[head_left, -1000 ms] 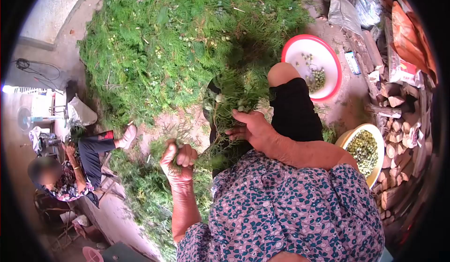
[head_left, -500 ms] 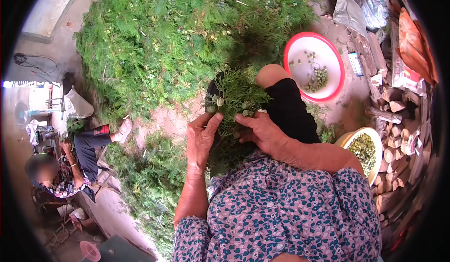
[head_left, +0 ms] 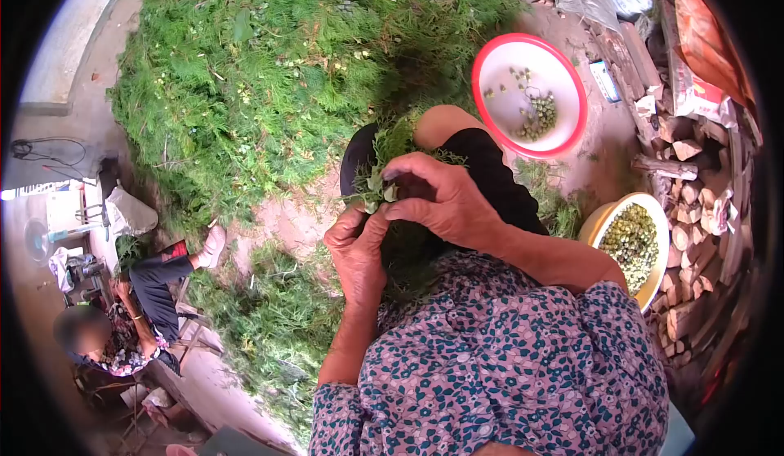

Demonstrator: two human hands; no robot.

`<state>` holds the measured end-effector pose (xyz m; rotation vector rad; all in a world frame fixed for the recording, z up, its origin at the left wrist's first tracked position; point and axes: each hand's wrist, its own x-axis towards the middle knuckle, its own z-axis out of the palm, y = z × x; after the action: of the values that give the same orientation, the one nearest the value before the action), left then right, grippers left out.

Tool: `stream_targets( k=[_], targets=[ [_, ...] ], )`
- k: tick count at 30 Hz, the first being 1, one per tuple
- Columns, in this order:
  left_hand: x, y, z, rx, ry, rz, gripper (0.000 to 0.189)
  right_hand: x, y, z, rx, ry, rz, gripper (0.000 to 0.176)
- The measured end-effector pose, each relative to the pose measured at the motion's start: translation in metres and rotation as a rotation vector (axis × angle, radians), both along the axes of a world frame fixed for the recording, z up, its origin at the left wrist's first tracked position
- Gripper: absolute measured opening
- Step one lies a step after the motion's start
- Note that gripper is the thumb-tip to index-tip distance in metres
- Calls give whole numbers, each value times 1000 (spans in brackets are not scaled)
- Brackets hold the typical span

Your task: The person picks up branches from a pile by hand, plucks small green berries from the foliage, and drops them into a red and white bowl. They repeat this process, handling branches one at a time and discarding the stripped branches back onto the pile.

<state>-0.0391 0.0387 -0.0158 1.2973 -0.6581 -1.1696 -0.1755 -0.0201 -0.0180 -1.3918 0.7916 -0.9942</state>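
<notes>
Over my lap, a green evergreen sprig [head_left: 395,139] with pale green cones [head_left: 374,191] is between my hands. My left hand [head_left: 357,244] pinches it from below, with thumb and forefinger together near the cones. From the right, my right hand [head_left: 437,199] reaches across, its thumb and curled forefinger closed at the pale cones. Exactly what sits between those fingertips is partly hidden. Just beyond my knee stands a white basin with a red rim [head_left: 581,121], a small heap of green cones [head_left: 539,117] inside.
A large heap of evergreen branches [head_left: 269,72] covers the ground ahead, and more cuttings [head_left: 273,325] lie left. At right are a yellow tub [head_left: 599,229] full of cones and stacked firewood [head_left: 690,244]. Another person [head_left: 122,325] sits at far left.
My right hand has moved left and up over the sprig to the cones beside my left fingertips. The whole view has shifted slightly, with the basin now farther left and higher.
</notes>
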Motion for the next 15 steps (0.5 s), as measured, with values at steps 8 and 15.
stream_targets(
  k=[8,15],
  targets=[
    [-6,-2,2,25,18,-9,13,-4,1,-2,537,-220,140,14],
    [-5,-4,3,52,29,-53,14,-17,-3,-3,765,-524,200,11]
  ],
)
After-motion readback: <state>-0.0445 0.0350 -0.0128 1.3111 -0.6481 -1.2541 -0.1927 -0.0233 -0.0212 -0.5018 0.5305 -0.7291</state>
